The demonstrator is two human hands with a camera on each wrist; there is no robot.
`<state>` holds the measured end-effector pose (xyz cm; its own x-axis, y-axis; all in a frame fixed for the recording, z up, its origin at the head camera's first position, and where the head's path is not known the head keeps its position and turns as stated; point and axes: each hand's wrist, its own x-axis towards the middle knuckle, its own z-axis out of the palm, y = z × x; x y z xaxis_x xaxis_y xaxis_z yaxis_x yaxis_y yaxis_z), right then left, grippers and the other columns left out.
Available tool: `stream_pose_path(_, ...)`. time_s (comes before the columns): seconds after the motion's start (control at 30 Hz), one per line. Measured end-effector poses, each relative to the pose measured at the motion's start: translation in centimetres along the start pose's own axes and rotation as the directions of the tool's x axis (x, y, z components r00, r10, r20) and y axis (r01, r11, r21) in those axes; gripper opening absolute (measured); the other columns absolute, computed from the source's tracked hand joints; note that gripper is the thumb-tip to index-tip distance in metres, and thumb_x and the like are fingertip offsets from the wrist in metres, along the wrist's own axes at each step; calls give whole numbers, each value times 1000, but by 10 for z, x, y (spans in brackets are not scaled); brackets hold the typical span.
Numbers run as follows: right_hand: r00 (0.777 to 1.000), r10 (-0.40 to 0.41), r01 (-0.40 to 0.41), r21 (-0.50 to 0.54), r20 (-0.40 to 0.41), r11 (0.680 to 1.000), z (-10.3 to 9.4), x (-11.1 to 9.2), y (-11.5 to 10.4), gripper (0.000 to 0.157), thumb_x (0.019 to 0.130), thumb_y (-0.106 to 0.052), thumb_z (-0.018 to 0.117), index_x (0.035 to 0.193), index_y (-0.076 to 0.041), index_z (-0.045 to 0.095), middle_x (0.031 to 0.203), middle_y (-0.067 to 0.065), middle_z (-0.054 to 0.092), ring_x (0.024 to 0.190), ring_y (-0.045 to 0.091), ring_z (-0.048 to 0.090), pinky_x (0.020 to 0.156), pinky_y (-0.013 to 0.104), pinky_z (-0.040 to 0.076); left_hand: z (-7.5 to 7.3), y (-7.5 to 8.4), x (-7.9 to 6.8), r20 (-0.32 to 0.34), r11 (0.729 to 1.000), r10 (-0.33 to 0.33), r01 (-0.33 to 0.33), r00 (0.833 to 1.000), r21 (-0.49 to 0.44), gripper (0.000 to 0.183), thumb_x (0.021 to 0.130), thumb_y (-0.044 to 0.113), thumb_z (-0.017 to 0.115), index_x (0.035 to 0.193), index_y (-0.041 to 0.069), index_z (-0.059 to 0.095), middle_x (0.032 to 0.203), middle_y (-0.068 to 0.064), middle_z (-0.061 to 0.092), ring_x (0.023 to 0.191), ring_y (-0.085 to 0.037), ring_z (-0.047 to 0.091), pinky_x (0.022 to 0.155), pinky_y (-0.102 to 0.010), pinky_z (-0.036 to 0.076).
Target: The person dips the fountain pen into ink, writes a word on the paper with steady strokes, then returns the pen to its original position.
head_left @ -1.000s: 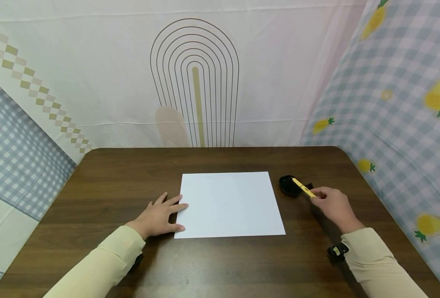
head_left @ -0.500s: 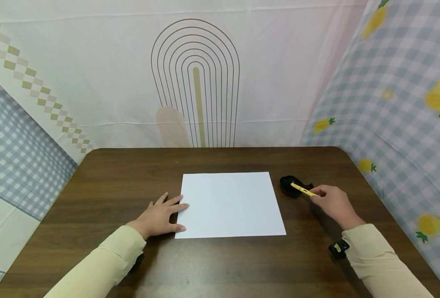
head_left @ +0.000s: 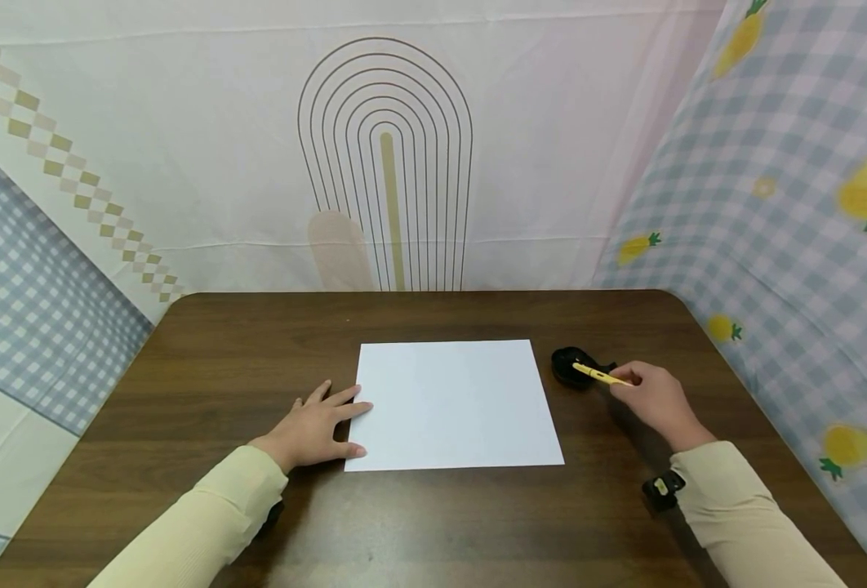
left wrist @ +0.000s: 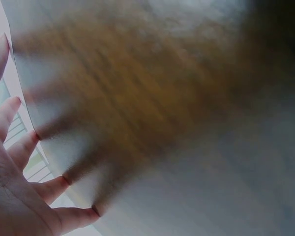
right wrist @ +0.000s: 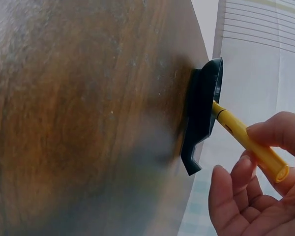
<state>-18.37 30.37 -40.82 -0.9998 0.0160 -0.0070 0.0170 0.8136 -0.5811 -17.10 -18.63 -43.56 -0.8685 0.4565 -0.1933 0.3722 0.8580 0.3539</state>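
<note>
A blank white sheet of paper point(head_left: 455, 408) lies on the brown table in the head view. My left hand point(head_left: 309, 437) rests at its left edge, fingers spread, with thumb and some fingertips on the paper. To the right of the sheet sits a small shallow black dish point(head_left: 561, 372) with a short handle. My right hand point(head_left: 657, 404) pinches a yellow pen point(head_left: 599, 376) near its back end. The pen slants down to the left, its front end inside the dish. In the right wrist view the dish point(right wrist: 201, 103) rim hides the pen's tip.
The wooden table point(head_left: 433, 523) has rounded far corners. Behind it hangs a white cloth point(head_left: 206, 147) printed with arches. A blue checked cloth point(head_left: 793, 245) with pineapples borders the right side, close to the right arm.
The yellow pen has swung in my right hand so its front end sits nearer in the dish and it lies flatter across it. My left hand and the paper have stayed put.
</note>
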Motion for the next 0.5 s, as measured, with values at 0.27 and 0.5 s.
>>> stream_pose_path(0.27, 998, 60, -58, 78, -16, 995, 4, 1, 2, 28, 90, -14, 59, 111, 4, 64, 96, 18, 63, 73, 22, 51, 60, 31, 42, 0, 0, 0, -7, 1000, 2, -2, 1000, -2, 71, 82, 52, 71, 143, 22, 51, 155, -7, 33, 141, -50, 18, 96, -78, 21)
stream_pose_path(0.5, 991, 122, -110, 177, -62, 978, 10, 3, 3, 29, 91, -15, 58, 113, 4, 64, 94, 14, 61, 70, 20, 49, 57, 29, 42, 1, -1, 0, -7, 1000, 6, -6, 1000, -4, 71, 82, 53, 70, 143, 21, 51, 155, -7, 33, 141, -50, 18, 96, -79, 21)
